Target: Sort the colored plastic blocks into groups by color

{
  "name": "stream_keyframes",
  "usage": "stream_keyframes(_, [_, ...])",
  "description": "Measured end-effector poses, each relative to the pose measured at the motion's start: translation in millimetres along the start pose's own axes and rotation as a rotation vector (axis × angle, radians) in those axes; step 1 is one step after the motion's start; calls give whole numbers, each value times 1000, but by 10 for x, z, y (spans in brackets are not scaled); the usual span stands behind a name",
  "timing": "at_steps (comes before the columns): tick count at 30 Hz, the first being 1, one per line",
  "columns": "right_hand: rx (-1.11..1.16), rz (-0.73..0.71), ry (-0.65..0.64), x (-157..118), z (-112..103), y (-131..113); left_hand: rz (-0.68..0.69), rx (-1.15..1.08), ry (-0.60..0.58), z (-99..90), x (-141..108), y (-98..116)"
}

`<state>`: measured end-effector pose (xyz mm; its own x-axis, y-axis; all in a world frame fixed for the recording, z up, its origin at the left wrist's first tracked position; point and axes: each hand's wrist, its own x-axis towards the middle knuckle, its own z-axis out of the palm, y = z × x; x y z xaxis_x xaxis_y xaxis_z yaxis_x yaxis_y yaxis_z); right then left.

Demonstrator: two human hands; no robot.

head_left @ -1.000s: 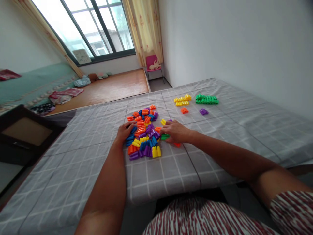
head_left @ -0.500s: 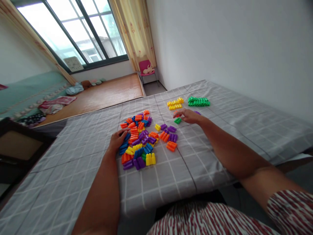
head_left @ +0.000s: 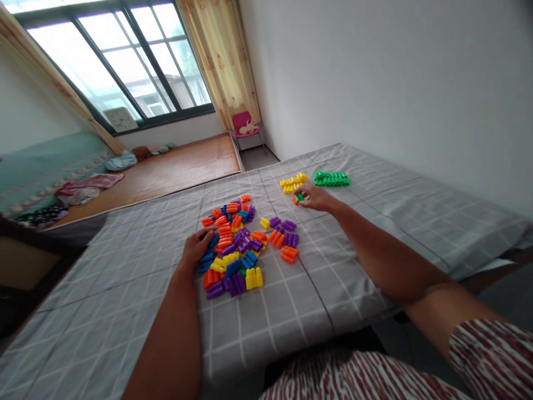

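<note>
On a grey checked cloth [head_left: 258, 333] lies a mixed pile of plastic pieces, among them orange pieces [head_left: 225, 236], purple pieces [head_left: 235, 284] and a yellow piece [head_left: 254, 278]. My left hand [head_left: 196, 244] rests at the pile's left edge, fingers curved against blue pieces [head_left: 208, 256]. Farther off, my right hand [head_left: 314, 198] has its fingers closed round a green piece [head_left: 299, 197], beside an orange piece [head_left: 294, 200]. Just beyond it are a group of yellow pieces [head_left: 293, 183] and a row of green pieces [head_left: 332, 178].
Loose orange pieces [head_left: 288, 254] and purple pieces [head_left: 291, 240] lie right of the pile. A white wall [head_left: 375, 83] borders the right side. Behind the cloth are a low wooden platform [head_left: 187, 161], a pink chair [head_left: 242, 121] and a window [head_left: 137, 66].
My right hand has closed on the green piece, which lay on the cloth under its fingers, and lifted it a little. My left hand stays at the pile. The view has tilted slightly.
</note>
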<state>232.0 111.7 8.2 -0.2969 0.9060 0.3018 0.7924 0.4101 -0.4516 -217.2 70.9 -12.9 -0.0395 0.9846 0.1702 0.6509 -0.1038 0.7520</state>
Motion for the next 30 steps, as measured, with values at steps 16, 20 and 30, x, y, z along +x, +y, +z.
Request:
stream_keyframes(16, [-563, 360, 78, 248, -264, 808, 13, -55, 10, 8, -21, 57])
stream_keyframes(20, [-489, 270, 46, 219, -369, 696, -3, -64, 21, 4, -23, 84])
stream_keyframes(30, [-474, 225, -327, -210, -343, 648, 31, -57, 14, 31, 5, 3])
